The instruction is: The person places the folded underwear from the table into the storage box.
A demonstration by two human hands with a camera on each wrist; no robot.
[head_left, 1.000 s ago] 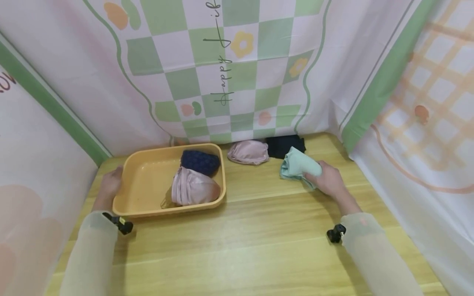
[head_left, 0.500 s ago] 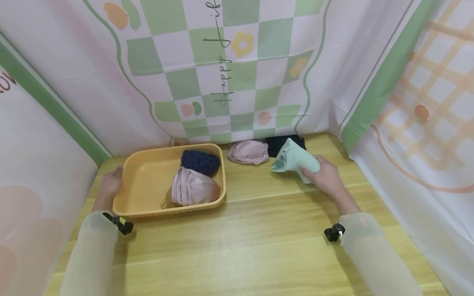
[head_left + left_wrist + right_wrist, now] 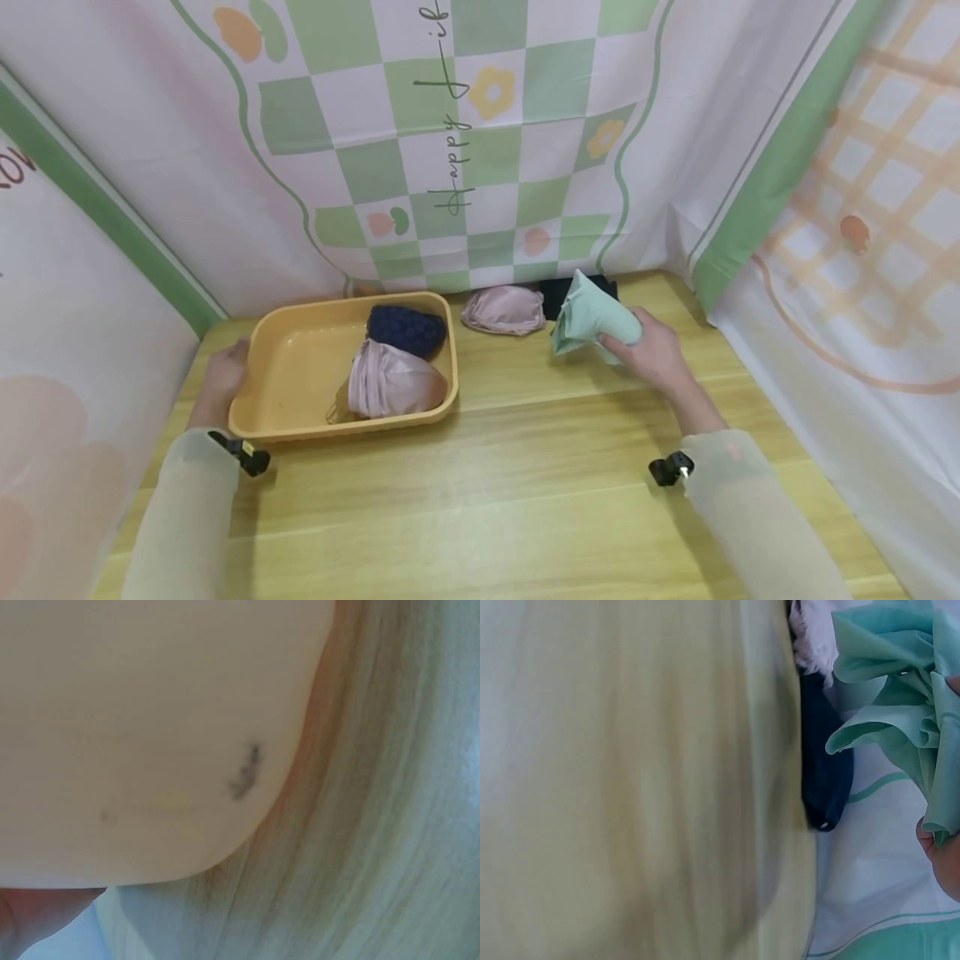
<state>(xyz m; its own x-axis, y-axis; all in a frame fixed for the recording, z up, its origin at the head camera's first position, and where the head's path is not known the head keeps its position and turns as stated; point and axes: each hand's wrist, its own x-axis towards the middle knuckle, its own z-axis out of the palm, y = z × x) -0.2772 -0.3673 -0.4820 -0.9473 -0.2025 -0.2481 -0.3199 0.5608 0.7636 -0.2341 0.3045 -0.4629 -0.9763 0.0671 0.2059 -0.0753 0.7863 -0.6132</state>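
My right hand (image 3: 654,352) pinches a mint-green folded cloth garment (image 3: 596,318) above the table, between thumb and fingers. Its loose folds fan out in the right wrist view. At the left end of a yellow tray (image 3: 288,371), my left hand (image 3: 223,373) rests against the side, its fingers mostly hidden. The left wrist view shows the tray's pale outer wall (image 3: 150,735) with a bit of the hand below it. Inside the tray's right end lie a navy folded garment (image 3: 406,330) and a pink satin bra-like piece (image 3: 393,382).
Along the back edge lie a pink folded garment (image 3: 502,310) and a black folded cloth (image 3: 553,296), partly hidden behind the mint one. A printed curtain (image 3: 495,167) hangs directly behind the wooden table (image 3: 480,508), and more fabric walls stand at both sides.
My right hand has lifted the mint-green garment slightly and carried it a little to the left. The left hand and the tray have stayed in place.
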